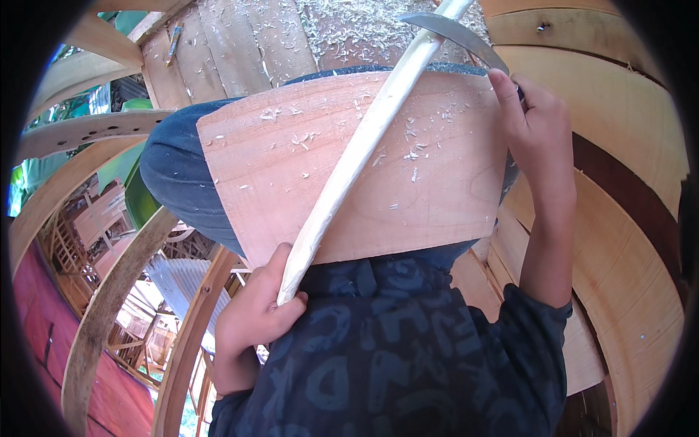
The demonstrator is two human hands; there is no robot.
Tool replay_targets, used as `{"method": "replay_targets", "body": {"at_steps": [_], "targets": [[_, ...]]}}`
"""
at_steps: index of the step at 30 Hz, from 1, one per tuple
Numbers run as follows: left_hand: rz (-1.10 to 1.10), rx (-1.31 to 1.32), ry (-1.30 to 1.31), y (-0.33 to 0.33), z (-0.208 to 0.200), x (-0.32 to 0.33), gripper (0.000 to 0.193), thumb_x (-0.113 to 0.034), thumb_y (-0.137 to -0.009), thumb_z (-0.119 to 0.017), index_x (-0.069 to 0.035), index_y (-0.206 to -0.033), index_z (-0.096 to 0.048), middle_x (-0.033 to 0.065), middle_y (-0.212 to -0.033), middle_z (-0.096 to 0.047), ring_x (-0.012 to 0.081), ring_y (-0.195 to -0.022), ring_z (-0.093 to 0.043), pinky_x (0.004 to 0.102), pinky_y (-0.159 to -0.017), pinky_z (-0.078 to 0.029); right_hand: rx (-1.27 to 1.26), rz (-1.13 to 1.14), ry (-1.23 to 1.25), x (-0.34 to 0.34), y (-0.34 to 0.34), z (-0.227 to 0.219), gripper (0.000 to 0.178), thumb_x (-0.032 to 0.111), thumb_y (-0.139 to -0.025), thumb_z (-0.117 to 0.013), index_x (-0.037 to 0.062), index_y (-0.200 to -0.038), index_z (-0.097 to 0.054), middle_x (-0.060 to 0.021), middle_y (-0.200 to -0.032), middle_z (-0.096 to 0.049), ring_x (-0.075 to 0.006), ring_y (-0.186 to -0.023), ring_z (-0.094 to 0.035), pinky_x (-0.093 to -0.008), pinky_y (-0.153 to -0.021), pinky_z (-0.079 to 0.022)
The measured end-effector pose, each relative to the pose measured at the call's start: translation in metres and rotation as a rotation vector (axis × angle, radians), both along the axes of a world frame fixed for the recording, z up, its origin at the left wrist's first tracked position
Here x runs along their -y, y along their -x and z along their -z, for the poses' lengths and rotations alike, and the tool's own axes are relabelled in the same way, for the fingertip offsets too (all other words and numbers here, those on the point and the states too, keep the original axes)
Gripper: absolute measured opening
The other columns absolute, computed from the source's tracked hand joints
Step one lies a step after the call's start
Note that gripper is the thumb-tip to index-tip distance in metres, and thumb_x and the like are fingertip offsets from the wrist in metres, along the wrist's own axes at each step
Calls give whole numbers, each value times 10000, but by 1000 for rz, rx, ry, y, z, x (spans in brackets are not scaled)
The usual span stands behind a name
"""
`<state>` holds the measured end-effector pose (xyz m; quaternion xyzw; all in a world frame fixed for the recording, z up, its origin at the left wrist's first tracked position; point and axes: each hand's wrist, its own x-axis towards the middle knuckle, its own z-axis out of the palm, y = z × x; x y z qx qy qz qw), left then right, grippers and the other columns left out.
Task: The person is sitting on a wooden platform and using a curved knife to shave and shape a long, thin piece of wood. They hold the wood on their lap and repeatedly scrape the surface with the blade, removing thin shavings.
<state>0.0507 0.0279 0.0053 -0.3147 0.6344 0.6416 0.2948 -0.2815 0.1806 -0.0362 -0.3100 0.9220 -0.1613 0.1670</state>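
A long, pale peeled stick [360, 156] runs slantwise over a wooden board [429, 189] that lies across my lap. Close to my body, my left hand [255, 309] is closed round the stick's near end. My right hand [535, 113] grips the handle of a curved blade, a sickle [459, 33], at the upper right. Most of the handle is hidden inside the fist. The blade crosses the stick near its far end and seems to touch it. Small wood shavings [302, 140] are scattered over the board.
Many shavings [349, 33] cover the plank floor [226, 54] ahead of me. A small slim object [174, 44] lies on the planks at the upper left. To my right rises a wooden plank wall [590, 87]; on the left are open wooden slats [109, 313].
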Motion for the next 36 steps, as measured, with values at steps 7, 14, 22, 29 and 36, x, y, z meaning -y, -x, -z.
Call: {"method": "replay_targets", "body": {"at_steps": [7, 14, 22, 29, 36], "targets": [[66, 144, 171, 23, -20, -10, 404, -90, -756, -575, 25, -1107, -413, 280, -769, -603, 463, -773, -637, 467, -694, -485, -16, -373, 49, -11, -55, -17, 515, 480, -903, -632, 28, -660, -585, -170, -534, -543, -347, -517, -599, -421, -487, -453], [115, 133, 393, 21, -27, -13, 413, -102, -758, -614, 35, -1091, -411, 308, -806, -613, 505, -775, -621, 513, -702, -500, -16, -253, -134, -14, -37, -32, 514, 478, -889, -653, 34, -644, -571, -161, -530, -541, -337, -501, -588, -414, -473, -439], [147, 161, 399, 24, -27, -12, 434, -113, -760, -636, 32, -1093, -400, 319, -844, -608, 510, -795, -614, 533, -710, -492, -7, -252, -52, -18, -42, -11, 520, 473, -867, -683, 37, -627, -533, -150, -546, -548, -330, -496, -584, -419, -458, -436], [165, 163, 409, 23, -25, -12, 441, -120, -762, -646, 29, -1091, -395, 306, -838, -604, 507, -796, -609, 528, -704, -491, -140, -377, -144, -22, -38, -18, 522, 513, -874, -661, 65, -638, -536, -124, -544, -556, -293, -475, -588, -384, -436, -434], [210, 162, 452, 26, -25, -10, 453, -125, -757, -673, 31, -1076, -391, 295, -843, -597, 496, -776, -609, 524, -691, -489, -100, -411, -135, -19, -60, -34, 550, 505, -866, -670, 46, -605, -515, -139, -524, -533, -321, -458, -554, -391, -430, -414]]}}
